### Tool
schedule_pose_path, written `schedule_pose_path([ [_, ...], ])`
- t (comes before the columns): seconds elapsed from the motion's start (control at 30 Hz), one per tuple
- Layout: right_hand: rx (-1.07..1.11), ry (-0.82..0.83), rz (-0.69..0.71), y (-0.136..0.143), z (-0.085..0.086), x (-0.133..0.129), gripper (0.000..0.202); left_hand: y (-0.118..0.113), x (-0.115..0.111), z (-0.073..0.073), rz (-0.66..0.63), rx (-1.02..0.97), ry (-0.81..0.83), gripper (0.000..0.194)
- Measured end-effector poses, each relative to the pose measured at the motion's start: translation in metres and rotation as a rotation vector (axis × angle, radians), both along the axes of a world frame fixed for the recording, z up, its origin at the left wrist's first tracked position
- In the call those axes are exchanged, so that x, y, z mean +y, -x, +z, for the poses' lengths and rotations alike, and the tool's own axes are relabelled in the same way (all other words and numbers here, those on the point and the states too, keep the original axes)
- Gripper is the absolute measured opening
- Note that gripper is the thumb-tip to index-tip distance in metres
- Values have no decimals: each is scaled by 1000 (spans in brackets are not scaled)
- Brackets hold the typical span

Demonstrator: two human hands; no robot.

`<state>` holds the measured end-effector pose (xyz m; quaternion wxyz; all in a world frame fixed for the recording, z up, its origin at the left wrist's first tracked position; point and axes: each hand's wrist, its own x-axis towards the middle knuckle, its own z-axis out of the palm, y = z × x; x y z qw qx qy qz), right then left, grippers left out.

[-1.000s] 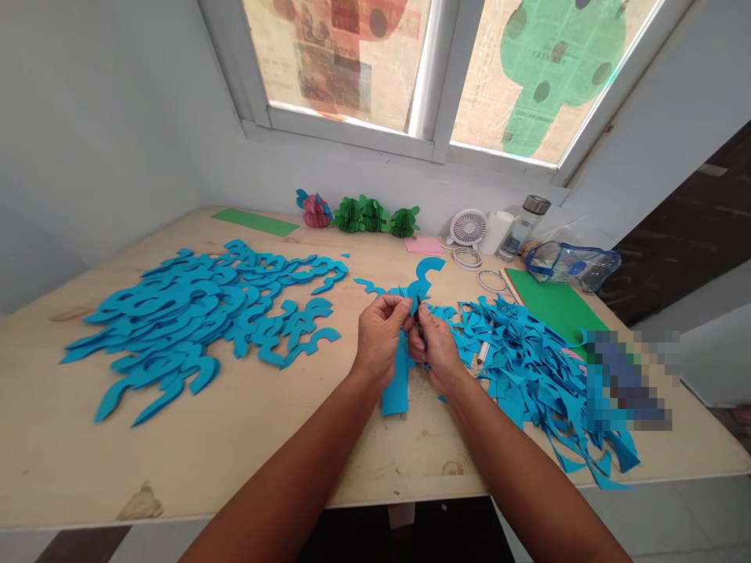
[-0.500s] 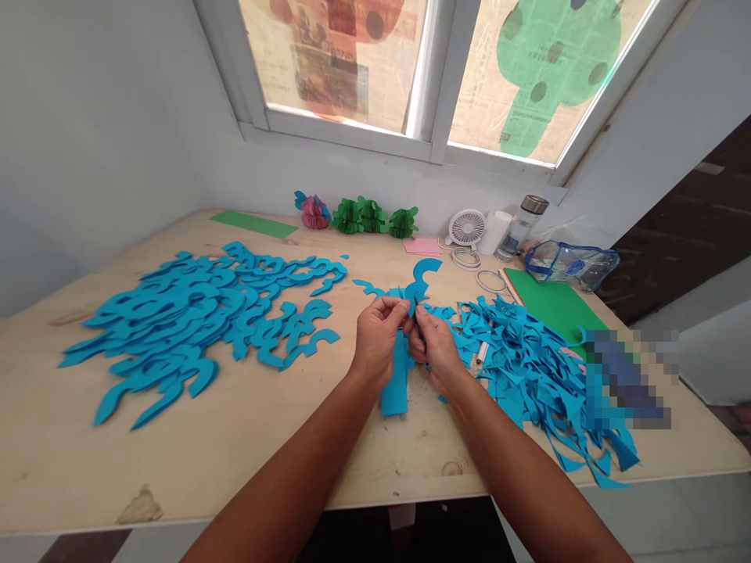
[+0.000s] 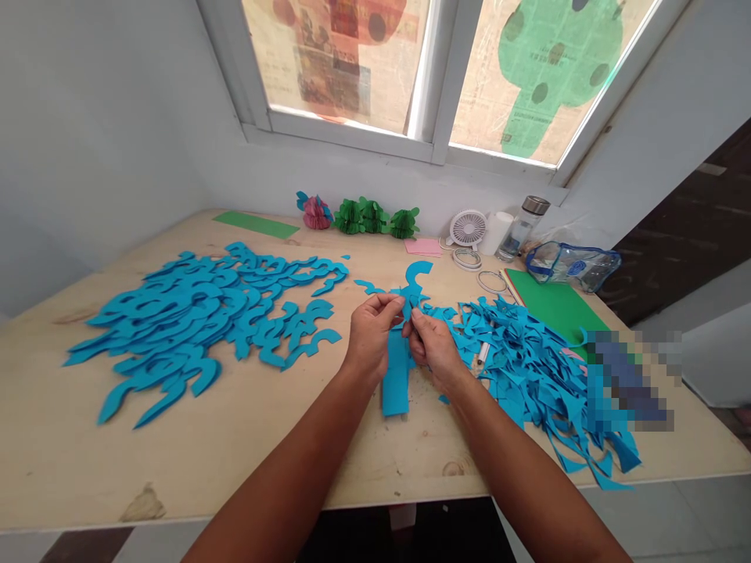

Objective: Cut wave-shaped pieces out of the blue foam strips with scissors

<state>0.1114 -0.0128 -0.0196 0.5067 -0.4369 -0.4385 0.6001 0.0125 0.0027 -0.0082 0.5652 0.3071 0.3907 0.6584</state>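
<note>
A wavy blue paper cutout (image 3: 416,274) stands up between my two hands above the middle of the table, its curved end pointing away from me. My left hand (image 3: 373,332) is closed, pinching the paper between thumb and fingers. Close beside it, my right hand (image 3: 435,342) is also closed, with its thumb at the paper's lower part; whatever else its curled fingers hold is hidden. Beneath the hands lies a straight blue paper strip (image 3: 396,379). Wavy blue cutouts (image 3: 176,313) are heaped to the left, and blue paper scraps (image 3: 516,352) spread out on the right.
Along the wall stand green paper flowers (image 3: 371,216), a pink one (image 3: 317,213), a small fan (image 3: 468,227) and a bottle (image 3: 524,228). Tape rolls (image 3: 491,281), a clear pouch (image 3: 578,267) and green sheets (image 3: 555,301) lie at right. A white marker (image 3: 483,353) rests among scraps.
The cutout's curved upper end has turned and shifted slightly to the left between my fingers. Both hands stay nearly in place, still closed.
</note>
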Motion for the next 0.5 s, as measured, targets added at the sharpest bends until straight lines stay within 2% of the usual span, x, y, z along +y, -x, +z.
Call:
schedule_pose_path([
  [0.2, -6, -20, 9, -1, -1, 1, 52, 3, -2, 5, -128, -141, 41, 22],
  [0.5, -3, -4, -21, -1, -1, 2, 53, 3, 2, 0, -74, -32, 30, 26],
])
